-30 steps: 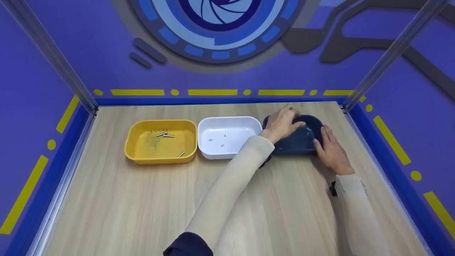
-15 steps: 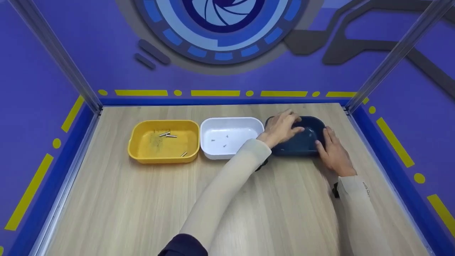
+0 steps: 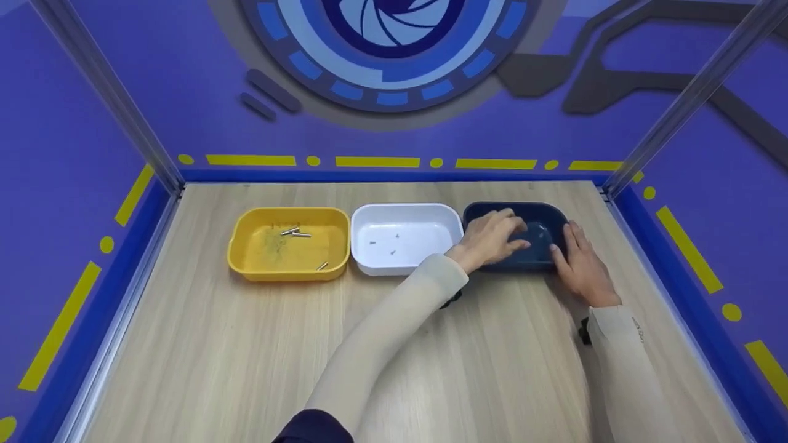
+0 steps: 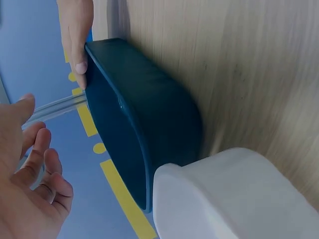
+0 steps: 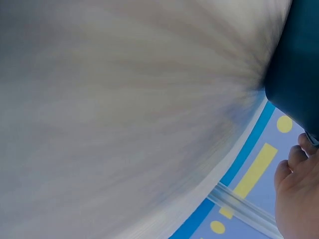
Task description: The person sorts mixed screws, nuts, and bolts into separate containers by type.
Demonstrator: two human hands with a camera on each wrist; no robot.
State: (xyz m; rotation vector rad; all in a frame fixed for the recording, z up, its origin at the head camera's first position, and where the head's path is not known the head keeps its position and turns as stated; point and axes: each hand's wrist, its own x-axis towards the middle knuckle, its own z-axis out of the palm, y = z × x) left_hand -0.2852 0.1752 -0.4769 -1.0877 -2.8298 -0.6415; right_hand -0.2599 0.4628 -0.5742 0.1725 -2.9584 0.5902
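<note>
My left hand (image 3: 489, 239) hovers over the dark blue plastic bin (image 3: 538, 261), its fingers loosely bent. In the left wrist view the left hand (image 4: 30, 174) shows its thumb apart from the bent fingers, and nothing visible between them. My right hand (image 3: 585, 271) lies against the right end of the same bin, fingers nearly straight along the rim and thumb by the front corner. In the right wrist view the right hand's fingertips (image 5: 298, 154) touch the bin's outer side. Part of the bin's inside is hidden behind the left hand.
Left of the dark bin stands a white bin (image 3: 425, 231) with several tiny screws inside. Beside that, a yellow bin (image 3: 246, 258) holds several larger metal screws (image 3: 301, 234). A patterned blue wall (image 3: 381, 138) closes off the table's back.
My left hand has drawn back from the dark bin's far rim toward its near side. The right hand stays at the bin's right end. The head view has shifted slightly.
</note>
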